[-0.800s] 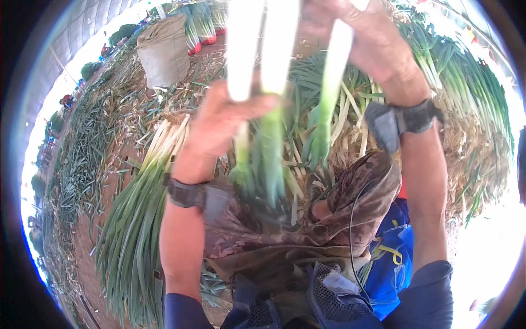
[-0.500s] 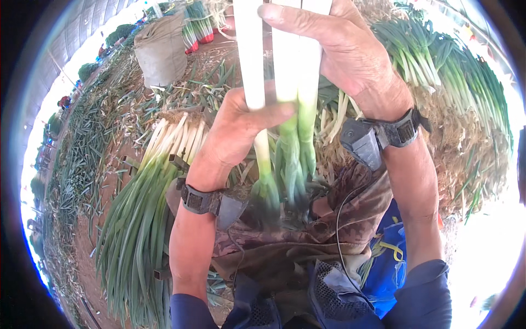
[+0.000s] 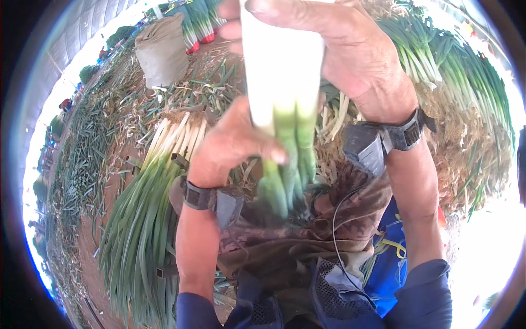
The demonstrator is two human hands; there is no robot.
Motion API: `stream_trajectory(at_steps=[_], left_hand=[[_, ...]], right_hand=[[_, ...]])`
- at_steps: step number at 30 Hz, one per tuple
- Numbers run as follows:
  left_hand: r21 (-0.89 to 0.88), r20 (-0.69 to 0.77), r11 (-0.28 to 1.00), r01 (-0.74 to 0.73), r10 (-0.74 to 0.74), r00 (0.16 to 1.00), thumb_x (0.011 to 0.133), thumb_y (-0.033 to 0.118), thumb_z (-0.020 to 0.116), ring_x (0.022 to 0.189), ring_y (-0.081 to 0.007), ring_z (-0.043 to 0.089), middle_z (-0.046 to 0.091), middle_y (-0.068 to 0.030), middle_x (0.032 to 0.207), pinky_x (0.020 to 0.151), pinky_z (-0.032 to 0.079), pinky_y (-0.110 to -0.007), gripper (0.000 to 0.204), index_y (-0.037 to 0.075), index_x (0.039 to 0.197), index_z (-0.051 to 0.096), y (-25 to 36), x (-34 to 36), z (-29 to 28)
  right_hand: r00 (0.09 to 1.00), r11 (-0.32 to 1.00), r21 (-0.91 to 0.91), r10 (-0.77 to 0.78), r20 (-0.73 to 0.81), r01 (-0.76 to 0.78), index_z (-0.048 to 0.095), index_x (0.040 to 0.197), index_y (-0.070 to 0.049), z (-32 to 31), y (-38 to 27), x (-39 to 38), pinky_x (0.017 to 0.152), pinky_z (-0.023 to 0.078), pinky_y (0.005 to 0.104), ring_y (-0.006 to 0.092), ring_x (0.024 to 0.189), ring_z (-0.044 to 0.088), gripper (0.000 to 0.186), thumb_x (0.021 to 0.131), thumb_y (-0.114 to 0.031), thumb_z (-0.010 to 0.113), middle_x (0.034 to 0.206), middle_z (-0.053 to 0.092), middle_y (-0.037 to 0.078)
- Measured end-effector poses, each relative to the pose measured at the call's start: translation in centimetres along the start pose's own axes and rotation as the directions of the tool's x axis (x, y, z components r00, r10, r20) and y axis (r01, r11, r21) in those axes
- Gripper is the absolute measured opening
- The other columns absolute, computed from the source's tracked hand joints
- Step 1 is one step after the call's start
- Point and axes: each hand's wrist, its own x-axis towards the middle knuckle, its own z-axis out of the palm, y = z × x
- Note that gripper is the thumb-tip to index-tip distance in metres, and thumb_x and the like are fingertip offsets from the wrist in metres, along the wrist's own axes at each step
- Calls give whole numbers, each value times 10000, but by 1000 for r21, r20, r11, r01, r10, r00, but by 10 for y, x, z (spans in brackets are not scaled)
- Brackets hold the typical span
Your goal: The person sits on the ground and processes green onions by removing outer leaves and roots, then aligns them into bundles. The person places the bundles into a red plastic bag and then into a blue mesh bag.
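The stalks (image 3: 285,118) look smooth, the sack (image 3: 161,54) matt cloth.

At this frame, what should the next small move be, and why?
Probably close the left hand around the leeks at their green part: the right hand wraps the white shafts, while the left thumb lies across only part of them, so the lower ends look less steadied.

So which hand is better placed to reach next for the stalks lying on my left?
Probably your left hand: it is nearer the lying stalks, though its thumb also crosses the held stalks. Your right hand grips those higher up, farther from that side.
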Motion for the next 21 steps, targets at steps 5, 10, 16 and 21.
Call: stream_trajectory(at_steps=[5, 10, 16, 21], left_hand=[[85, 5, 996, 31, -32, 999, 783, 89, 830, 939, -269, 738, 755, -144, 999, 880, 613, -408, 395, -6, 1144, 701, -27, -21, -13], [-229, 424, 970, -81, 175, 889, 756, -22, 730, 867, -302, 742, 745, -158, 913, 778, 625, -451, 452, -8, 1202, 663, -5, -39, -34], [-218, 675, 973, -76, 206, 709, 933, 57, 742, 890, -378, 769, 756, -229, 996, 811, 607, -526, 283, -11, 1189, 644, 77, -77, -53], [-220, 664, 964, -150, 260, 701, 1036, 104, 616, 861, -388, 771, 753, -244, 980, 798, 611, -526, 155, -39, 1089, 644, 88, -90, -47]], right_hand=[[967, 883, -400, 250, -44, -246, 730, 1160, -14, 39, -25, -16, 734, 610, 316, 200, 905, 729, 382, 890, -275, 801, 1088, 736, 135], [984, 859, -505, 151, 94, -83, 715, 1205, 15, 24, 2, -11, 719, 590, 311, 221, 866, 729, 614, 826, -449, 848, 1132, 717, 164], [857, 747, -547, 505, 98, -378, 688, 1235, 39, -11, 38, -54, 681, 595, 292, 170, 837, 751, 513, 937, -377, 728, 1066, 746, 128], [854, 818, -405, 499, 147, -409, 730, 1115, 21, 13, 74, -88, 665, 575, 320, 135, 777, 720, 288, 913, -184, 717, 958, 760, 90]])
